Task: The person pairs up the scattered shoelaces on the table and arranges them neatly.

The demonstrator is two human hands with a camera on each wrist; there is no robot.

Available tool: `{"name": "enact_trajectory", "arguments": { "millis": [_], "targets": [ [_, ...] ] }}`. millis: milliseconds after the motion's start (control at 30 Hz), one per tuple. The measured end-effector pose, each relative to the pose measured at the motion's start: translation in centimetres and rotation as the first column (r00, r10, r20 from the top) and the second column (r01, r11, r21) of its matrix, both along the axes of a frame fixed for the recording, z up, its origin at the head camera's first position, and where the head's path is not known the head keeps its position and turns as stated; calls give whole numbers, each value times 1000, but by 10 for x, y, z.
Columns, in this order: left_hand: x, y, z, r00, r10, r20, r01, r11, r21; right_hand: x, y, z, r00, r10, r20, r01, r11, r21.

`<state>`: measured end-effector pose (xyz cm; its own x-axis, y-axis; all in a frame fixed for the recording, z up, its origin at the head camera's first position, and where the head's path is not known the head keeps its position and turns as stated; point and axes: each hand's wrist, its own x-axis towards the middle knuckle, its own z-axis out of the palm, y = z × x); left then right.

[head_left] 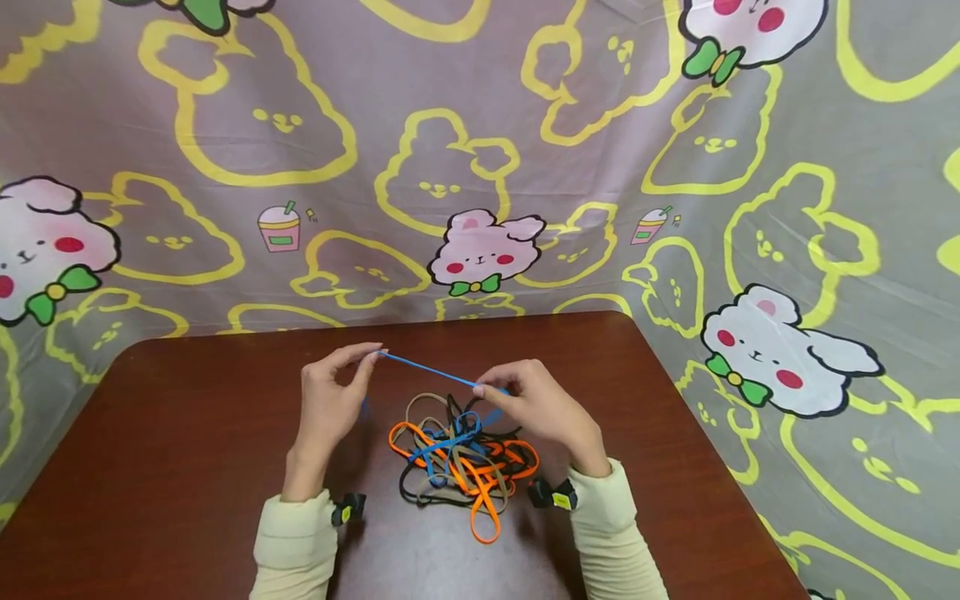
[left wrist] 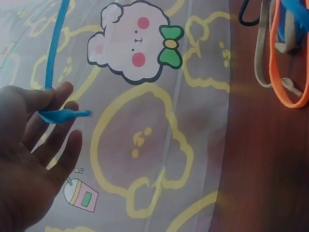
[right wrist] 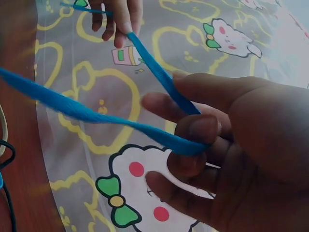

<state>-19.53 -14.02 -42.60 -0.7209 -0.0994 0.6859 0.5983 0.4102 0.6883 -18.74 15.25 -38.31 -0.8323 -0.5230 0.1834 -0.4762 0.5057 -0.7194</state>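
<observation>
A flat blue shoelace (head_left: 427, 368) is stretched between both hands above the table. My left hand (head_left: 330, 404) pinches it between thumb and forefinger close to one end; in the left wrist view a short tapered blue shoelace tip (left wrist: 65, 115) sticks out past the fingers. My right hand (head_left: 543, 408) pinches the same lace farther along, thumb against the fingers. From there the blue shoelace (right wrist: 72, 108) runs back down toward the pile. Below the hands lies a tangle of laces: an orange shoelace (head_left: 486, 525), a tan one (head_left: 420, 398) and a black one (head_left: 402, 485), with blue loops on top.
The brown wooden table (head_left: 202, 433) has a rounded back edge. A patterned cloth (head_left: 360, 200) hangs behind it and along the right side. Each wrist carries a small black camera, such as the left one (head_left: 348, 508), close beside the pile.
</observation>
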Motion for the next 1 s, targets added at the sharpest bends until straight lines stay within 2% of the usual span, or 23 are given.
{"name": "enact_trajectory", "arguments": {
  "millis": [233, 533, 733, 1000],
  "targets": [
    [5, -5, 5, 999, 15, 36, -12, 997, -73, 0, 10, 1, 999, 12, 39, -14, 999, 49],
    [5, -15, 8, 999, 43, 13, -42, 999, -28, -2, 23, 6, 999, -48, 16, 48, 998, 51],
    [4, -21, 6, 997, 80, -5, -81, 996, -24, -5, 26, 4, 998, -39, 51, 35, 997, 68],
    [6, -26, 10, 994, 109, 27, -108, 993, -39, -10, 25, -1, 996, -58, 73, 48, 990, 136]
  ]
}}
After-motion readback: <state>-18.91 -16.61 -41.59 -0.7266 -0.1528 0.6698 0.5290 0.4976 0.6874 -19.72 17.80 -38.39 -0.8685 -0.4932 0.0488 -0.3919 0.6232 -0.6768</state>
